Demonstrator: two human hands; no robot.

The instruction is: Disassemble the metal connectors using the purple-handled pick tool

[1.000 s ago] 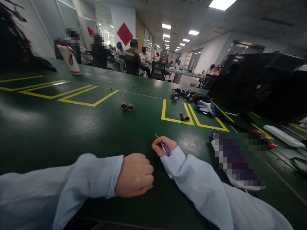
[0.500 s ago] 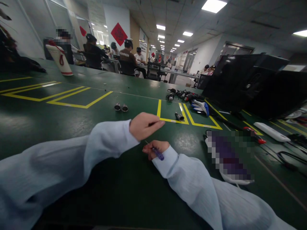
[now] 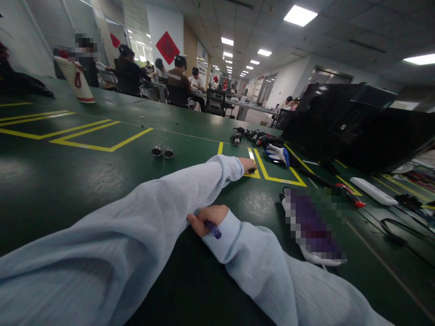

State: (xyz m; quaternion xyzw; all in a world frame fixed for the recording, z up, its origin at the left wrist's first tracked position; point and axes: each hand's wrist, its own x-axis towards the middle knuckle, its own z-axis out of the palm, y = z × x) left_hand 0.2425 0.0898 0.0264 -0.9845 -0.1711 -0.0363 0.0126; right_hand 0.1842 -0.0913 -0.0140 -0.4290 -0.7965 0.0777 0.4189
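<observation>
My left hand [image 3: 247,165] is stretched far forward across my right arm, its fingers closed around a small metal cylindrical fitting [image 3: 252,170] in a yellow-taped square. Only the fitting's dark end shows; most of it and my fingertips are hidden. Closer to me, my right hand [image 3: 211,216] is closed on a purple-handled screwdriver [image 3: 214,230], handle end toward me. Its shaft is hidden behind the hand and the left sleeve. Two similar metal fittings [image 3: 162,152] stand side by side on the green table [image 3: 102,181], left of my left forearm.
A phone-like device [image 3: 314,226] lies right of my right hand. Beyond are a blue-and-white glove [image 3: 277,154], cables with metal connectors [image 3: 251,135], a white power strip [image 3: 374,191] and a black case [image 3: 333,122]. A white cup [image 3: 76,79] stands far left. People sit behind.
My left hand has reached forward and right from beside my right hand to the fitting and closed on it. My right hand keeps the screwdriver; the view has shifted slightly.
</observation>
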